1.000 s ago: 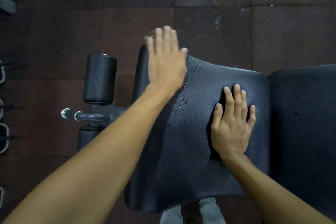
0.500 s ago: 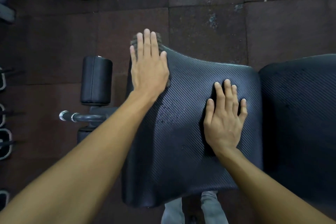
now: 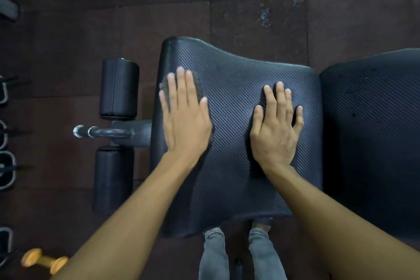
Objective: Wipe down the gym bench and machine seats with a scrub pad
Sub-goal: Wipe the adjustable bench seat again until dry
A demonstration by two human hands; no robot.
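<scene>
Head view: I find my left hand (image 3: 185, 118) pressed flat on the scrub pad (image 3: 197, 89) at the seat pad's (image 3: 229, 188) left edge, unwiped surface lying rightward toward my flat, empty right hand (image 3: 276, 129).

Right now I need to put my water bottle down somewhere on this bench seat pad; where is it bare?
The seat pad is bare between the left hand and right hand, along its far edge beyond both sets of fingertips, and at the near end between the forearms. The left side is crowded: the scrub pad sits under the left hand near the foam rollers.
</scene>
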